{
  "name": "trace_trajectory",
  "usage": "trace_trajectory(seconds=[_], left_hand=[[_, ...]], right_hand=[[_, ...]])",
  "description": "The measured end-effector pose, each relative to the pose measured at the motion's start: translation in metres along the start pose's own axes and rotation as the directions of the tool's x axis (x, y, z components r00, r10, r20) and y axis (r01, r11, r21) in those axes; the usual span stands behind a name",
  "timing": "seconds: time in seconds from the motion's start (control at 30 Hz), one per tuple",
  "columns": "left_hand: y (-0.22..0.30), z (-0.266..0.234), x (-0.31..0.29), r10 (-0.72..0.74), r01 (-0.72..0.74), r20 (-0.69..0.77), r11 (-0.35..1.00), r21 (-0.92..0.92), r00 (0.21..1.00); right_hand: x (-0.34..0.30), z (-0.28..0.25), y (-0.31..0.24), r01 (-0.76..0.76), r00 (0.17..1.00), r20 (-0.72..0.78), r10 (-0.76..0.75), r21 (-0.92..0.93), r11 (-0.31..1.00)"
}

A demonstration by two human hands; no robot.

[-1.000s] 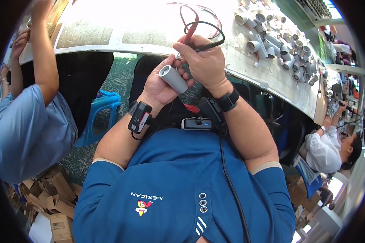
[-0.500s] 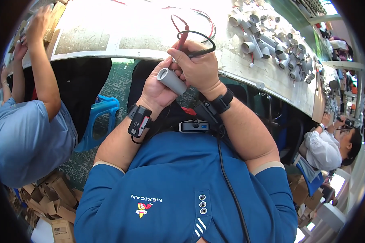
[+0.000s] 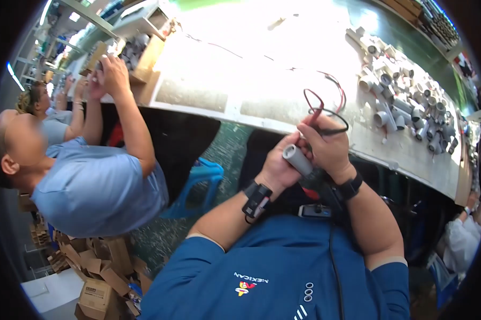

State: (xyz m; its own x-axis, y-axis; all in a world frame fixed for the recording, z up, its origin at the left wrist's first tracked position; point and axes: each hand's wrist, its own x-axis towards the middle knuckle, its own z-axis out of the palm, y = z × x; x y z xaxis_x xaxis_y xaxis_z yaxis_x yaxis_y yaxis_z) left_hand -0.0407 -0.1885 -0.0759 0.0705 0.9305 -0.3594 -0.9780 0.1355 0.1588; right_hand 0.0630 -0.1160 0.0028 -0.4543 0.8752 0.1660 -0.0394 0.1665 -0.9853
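Middle of the frame: the left hand (image 3: pixel 277 169) is wrapped around a short grey tube (image 3: pixel 297 160), while the right hand (image 3: pixel 330 149) pinches red and black wires (image 3: pixel 326 106) looping up over the white table (image 3: pixel 240 64). More grey tubes (image 3: pixel 406 104) piled upper right.

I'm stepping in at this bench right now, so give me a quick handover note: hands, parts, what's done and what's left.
Left hand: gripping a grey tube at its lower end.
Right hand: closed around the red and black wires, at the tube's far end.
Pile of grey tube pieces lies on the workbench, to the right.
Done: wires meet the tube; how far in is hidden.
Left: the pile looks unwired.
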Motion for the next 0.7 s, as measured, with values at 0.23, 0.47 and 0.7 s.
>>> trace_trajectory(seconds=[0.23, 0.47, 0.7], left_hand=[[-0.006, 0.005, 0.002, -0.082, 0.088, 0.082, 0.993, -0.075, 0.993], [-0.012, 0.02, 0.004, -0.117, 0.116, 0.017, 0.993, 0.007, 0.993], [0.106, 0.073, -0.022, 0.451, -0.431, 0.144, 0.638, 0.638, 0.881]], right_hand=[[-0.002, -0.013, -0.007, -0.089, 0.995, 0.053, 0.086, 0.053, 0.995], [0.001, -0.036, 0.006, -0.102, 0.988, 0.115, 0.103, -0.013, 0.995], [-0.002, -0.099, 0.006, 0.147, 0.989, 0.036, -0.144, -0.124, 0.981]])
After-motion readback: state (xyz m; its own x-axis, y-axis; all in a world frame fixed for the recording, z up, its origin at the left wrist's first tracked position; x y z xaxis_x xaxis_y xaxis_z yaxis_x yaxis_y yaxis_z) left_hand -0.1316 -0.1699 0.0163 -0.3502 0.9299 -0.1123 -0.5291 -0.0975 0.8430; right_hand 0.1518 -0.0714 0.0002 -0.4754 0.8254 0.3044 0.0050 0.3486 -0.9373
